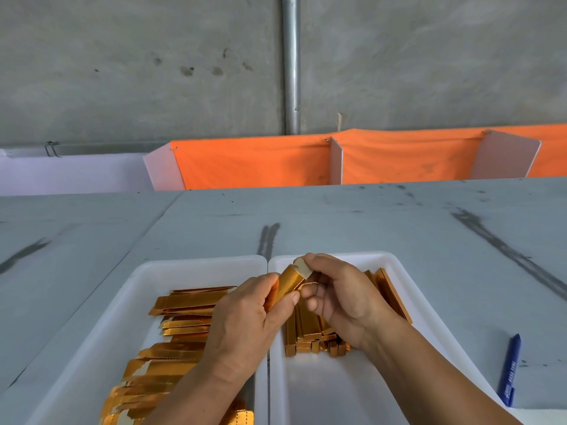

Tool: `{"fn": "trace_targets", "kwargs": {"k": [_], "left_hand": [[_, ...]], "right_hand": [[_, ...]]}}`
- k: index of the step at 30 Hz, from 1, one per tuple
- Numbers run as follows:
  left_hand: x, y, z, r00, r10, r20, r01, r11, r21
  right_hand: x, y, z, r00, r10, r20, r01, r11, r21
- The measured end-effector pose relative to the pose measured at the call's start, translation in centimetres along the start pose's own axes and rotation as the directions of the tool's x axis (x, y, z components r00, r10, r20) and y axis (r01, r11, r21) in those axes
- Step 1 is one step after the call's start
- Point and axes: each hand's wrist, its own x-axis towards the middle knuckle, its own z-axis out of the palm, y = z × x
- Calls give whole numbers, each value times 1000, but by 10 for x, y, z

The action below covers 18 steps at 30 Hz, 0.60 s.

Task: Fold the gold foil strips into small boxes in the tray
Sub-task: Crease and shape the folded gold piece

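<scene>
- just above the seam where two white trays meet, both hands hold one half-formed gold foil box (287, 285), tilted with its far end raised.
- the left hand (245, 314) is wrapped around the near part of the box, fingers curled behind it and thumb laid across its front.
- the right hand (340, 292) pinches the far end of the box, thumb and forefinger closed on the pale end flap (302, 266); its other fingers curl loosely under.
- below and to the left of the grip, the left tray (147, 271) holds flat gold foil strips (184, 305), overlapping in a loose run towards the person.
- right under the grip and on its right, the right tray (383, 259) holds the folded boxes (310, 335), long and narrow, packed side by side; the right wrist hides part of them.
- well off to the right of the grip, a blue pen (511, 369) lies on the grey table (368, 219), outside the trays.
- beyond the grip, past the table's far edge, an orange cloth (254, 161) hangs over pale panels, and a metal pipe (291, 62) runs up the concrete wall.
</scene>
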Motion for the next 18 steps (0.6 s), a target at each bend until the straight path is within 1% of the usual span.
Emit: {"fn": "trace_targets", "kwargs": {"k": [4,6,12,18], "left_hand": [[0,1,-1,1000,-1,-10,1,1000,-6],[1,2,-1,1000,-3,-13,3,1000,-8],[1,2,-3,1000,5,-21,-5,1000,1],[2,3,-3,1000,15,-20,-15,1000,14]], "right_hand": [[0,0,1,1000,2,0,-2,996,91],[0,-1,1,1000,10,8,-11,995,101],[-2,-1,1,997,-6,77,3,999,44],[1,2,1,998,-53,47,54,998,-26]]}}
